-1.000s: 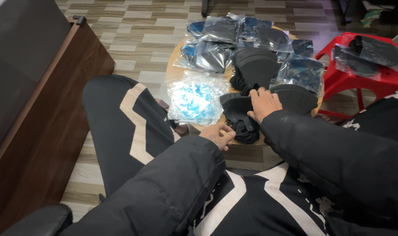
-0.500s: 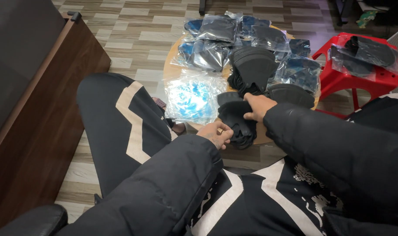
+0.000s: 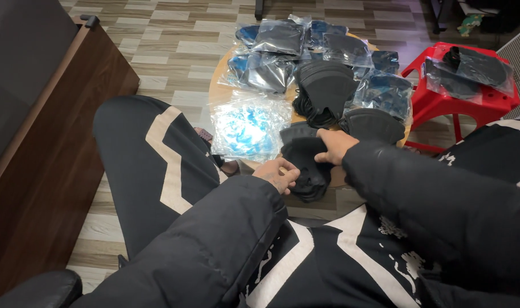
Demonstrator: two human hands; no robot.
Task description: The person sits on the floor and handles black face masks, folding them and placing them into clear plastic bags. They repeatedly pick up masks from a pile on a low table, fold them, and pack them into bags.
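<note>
My left hand [image 3: 278,173] and my right hand [image 3: 335,145] both grip a black fabric piece [image 3: 306,165] near the front edge of a small round wooden table [image 3: 223,91]. The left hand pinches its lower left edge, the right hand holds its upper right part. Just beyond lie stacks of black curved pieces [image 3: 325,91] and another stack [image 3: 373,124] by my right wrist. A clear plastic bag with blue contents [image 3: 249,125] lies left of the held piece.
Several clear bags with dark and blue items [image 3: 282,48] cover the table's far side. A red plastic stool [image 3: 462,94] with a bagged black item [image 3: 471,65] stands at right. A dark wooden cabinet [image 3: 49,131] runs along the left. My black trouser knee [image 3: 151,154] is beside the table.
The camera has tilted slightly, shifting the scene down in view. Both hands stay on the black fabric piece, with the fingers working it a little.
</note>
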